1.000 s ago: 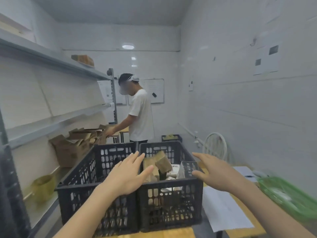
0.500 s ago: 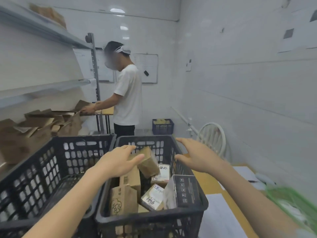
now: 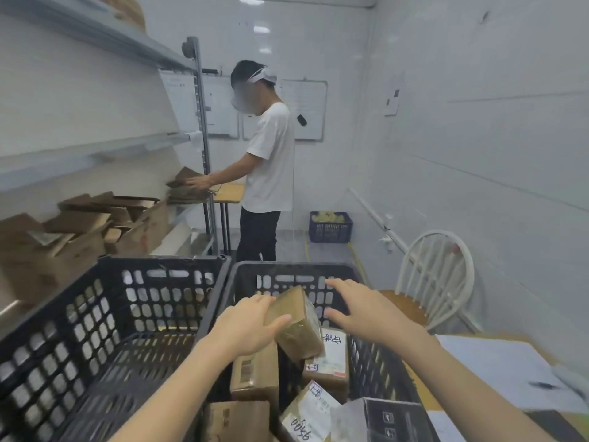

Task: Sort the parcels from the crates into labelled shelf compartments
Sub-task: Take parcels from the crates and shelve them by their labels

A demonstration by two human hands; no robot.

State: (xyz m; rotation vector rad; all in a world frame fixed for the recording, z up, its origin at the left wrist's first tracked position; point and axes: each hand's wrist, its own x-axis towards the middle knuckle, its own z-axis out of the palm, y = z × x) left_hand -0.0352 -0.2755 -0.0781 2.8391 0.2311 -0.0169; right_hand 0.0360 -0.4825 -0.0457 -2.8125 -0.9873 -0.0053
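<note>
Two black plastic crates stand side by side in front of me. The right crate (image 3: 376, 365) holds several cardboard parcels, some with handwritten labels (image 3: 328, 355), and a black box (image 3: 395, 419). The left crate (image 3: 95, 330) looks empty. My left hand (image 3: 245, 327) grips a brown taped parcel (image 3: 299, 330) that stands tilted on top of the pile, thumb on its front face and fingers over its top left edge. My right hand (image 3: 366, 311) hovers just right of that parcel with fingers spread; whether it touches is unclear.
Grey metal shelves (image 3: 95, 154) run along the left wall, the lower level piled with open cardboard boxes (image 3: 79, 231). Another person (image 3: 267, 161) works at the shelf's far end. A blue crate (image 3: 330, 226), a white chair (image 3: 436, 275) and a table with papers (image 3: 497, 362) lie to the right.
The view has moved closer over the crates. My left hand has closed on the brown top parcel, and my right hand has come in beside it.
</note>
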